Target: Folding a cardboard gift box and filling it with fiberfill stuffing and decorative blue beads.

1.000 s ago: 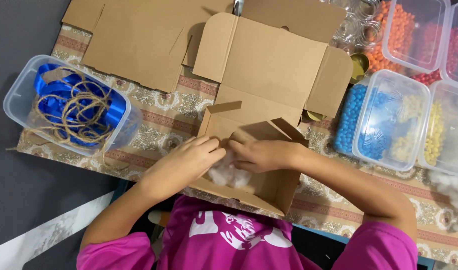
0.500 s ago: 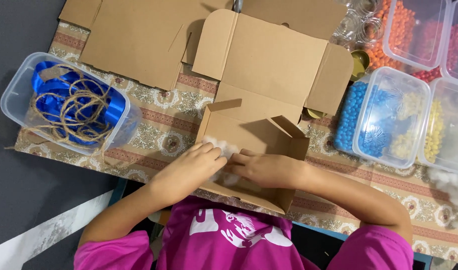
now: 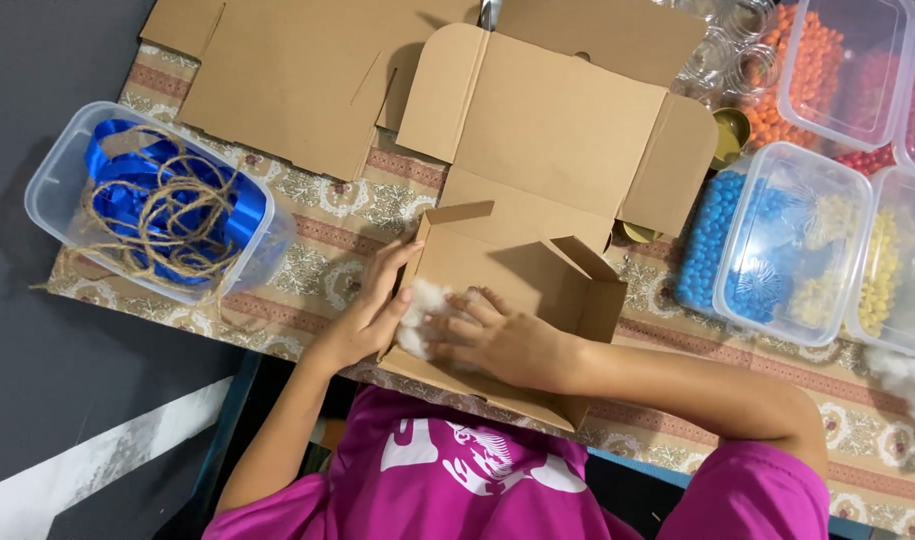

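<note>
At the lower middle of the frame the open cardboard box [image 3: 523, 290] already has white stuffing [image 3: 421, 318] in its left end, the right hand [image 3: 508, 345] flat on it, fingers spread, the left hand [image 3: 373, 310] cupping the wall, lid still up.

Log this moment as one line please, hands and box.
left hand: steadies cardboard box wall | right hand: presses white stuffing into box | lid: open
</note>
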